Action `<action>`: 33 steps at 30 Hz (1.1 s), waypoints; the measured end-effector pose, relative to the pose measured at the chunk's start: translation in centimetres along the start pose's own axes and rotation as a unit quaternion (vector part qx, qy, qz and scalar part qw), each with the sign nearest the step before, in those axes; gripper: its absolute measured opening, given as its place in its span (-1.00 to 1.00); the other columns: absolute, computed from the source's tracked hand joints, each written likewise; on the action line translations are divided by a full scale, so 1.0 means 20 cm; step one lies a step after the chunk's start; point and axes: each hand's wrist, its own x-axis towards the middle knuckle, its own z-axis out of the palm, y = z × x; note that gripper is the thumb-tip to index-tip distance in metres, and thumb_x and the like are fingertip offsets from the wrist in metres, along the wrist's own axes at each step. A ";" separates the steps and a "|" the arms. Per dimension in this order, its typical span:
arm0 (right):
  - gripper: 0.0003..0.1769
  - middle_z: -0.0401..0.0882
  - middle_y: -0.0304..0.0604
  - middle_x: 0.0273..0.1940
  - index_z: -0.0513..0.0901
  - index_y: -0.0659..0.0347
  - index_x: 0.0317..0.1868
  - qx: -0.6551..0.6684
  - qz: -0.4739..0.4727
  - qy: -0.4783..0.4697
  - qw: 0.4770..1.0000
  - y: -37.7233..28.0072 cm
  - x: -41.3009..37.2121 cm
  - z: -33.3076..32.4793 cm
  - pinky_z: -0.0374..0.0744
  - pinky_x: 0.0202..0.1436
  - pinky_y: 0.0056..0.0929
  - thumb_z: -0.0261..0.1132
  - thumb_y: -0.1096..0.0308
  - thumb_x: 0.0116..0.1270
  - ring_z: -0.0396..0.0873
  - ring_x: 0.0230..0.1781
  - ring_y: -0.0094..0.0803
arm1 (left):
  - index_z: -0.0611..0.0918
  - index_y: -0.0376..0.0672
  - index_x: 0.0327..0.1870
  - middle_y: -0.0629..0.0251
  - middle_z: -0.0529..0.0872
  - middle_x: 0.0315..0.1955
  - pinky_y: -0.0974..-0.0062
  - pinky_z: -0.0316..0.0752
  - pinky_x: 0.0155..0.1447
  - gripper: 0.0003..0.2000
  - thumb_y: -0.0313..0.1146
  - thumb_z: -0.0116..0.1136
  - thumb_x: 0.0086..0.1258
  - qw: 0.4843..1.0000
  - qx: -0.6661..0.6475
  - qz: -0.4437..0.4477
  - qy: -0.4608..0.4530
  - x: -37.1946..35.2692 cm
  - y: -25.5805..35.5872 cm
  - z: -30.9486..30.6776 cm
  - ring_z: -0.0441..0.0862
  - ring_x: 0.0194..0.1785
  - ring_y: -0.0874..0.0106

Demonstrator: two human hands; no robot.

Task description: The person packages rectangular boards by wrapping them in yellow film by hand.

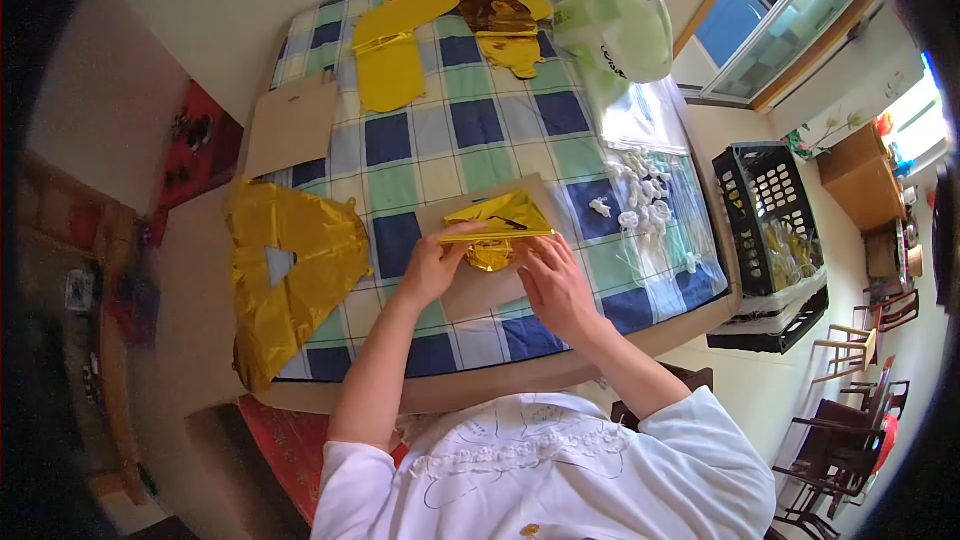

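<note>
My left hand (437,265) pinches the near left edge of a folded gold foil balloon (515,210). At the right end of that same edge, my right hand (555,280) has its fingers closed on the foil. The folded foil lies over a brown cardboard sheet (485,292), and a small crumpled part of it hangs toward me between my hands. To the left, a flat gold foil balloon shaped like a letter A (315,230) overhangs the edge of the bed.
A checked bedspread (487,125) covers the bed. More gold foil balloons (390,65) lie at the far side, near another cardboard sheet (290,128). On the right are white bundles (645,205), clear plastic sleeves (645,115), a green-white bag (630,30) and a black crate (765,210).
</note>
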 end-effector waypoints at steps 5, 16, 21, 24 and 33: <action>-0.55 0.46 0.02 0.13 0.48 0.32 0.17 -0.024 -0.046 -0.013 0.999 0.03 0.06 0.16 0.23 0.41 -0.12 0.18 0.34 0.29 0.34 0.26 -0.08 | 0.62 -0.17 0.11 0.19 0.70 0.04 0.53 0.45 0.19 -0.72 -0.52 0.02 0.42 1.000 0.014 -0.017 -0.007 0.01 0.05 -0.01 0.62 0.13 0.38; -0.53 0.42 0.09 0.18 0.50 0.32 0.15 0.005 -0.117 -0.031 0.993 -0.06 -0.01 0.05 0.19 0.45 -0.02 0.20 0.46 0.17 0.31 0.30 -0.04 | 0.62 -0.18 0.12 0.18 0.69 0.05 0.53 0.45 0.19 -0.71 -0.52 0.02 0.43 1.000 0.002 0.000 0.001 0.00 0.01 -0.01 0.62 0.14 0.39; -0.47 0.38 0.06 0.22 0.45 0.28 0.21 0.042 -0.123 -0.047 0.990 -0.11 0.03 0.18 0.19 0.43 0.05 0.22 0.49 0.18 0.30 0.31 -0.03 | 0.59 -0.23 0.14 0.19 0.68 0.07 0.49 0.41 0.24 -0.71 -0.48 -0.02 0.47 1.000 0.012 -0.008 -0.019 0.01 0.04 -0.02 0.58 0.16 0.39; -0.61 0.43 0.06 0.13 0.57 0.27 0.04 0.048 -0.082 -0.003 0.995 -0.10 0.04 0.16 0.17 0.45 -0.07 0.19 0.46 0.14 0.33 0.26 -0.07 | 0.59 -0.24 0.15 0.20 0.67 0.09 0.48 0.40 0.26 -0.71 -0.46 -0.05 0.49 0.999 0.035 -0.006 -0.023 0.00 0.06 -0.03 0.57 0.17 0.40; -0.66 0.45 0.04 0.05 0.57 0.28 0.00 0.010 -0.046 0.007 0.999 0.00 0.04 0.21 0.31 0.31 -0.13 0.18 0.44 0.19 0.37 0.19 -0.06 | 0.63 -0.17 0.08 0.12 0.65 0.08 0.43 0.46 0.25 -0.62 -0.68 0.11 0.23 0.994 0.087 0.060 0.013 -0.03 0.03 0.02 0.57 0.22 0.25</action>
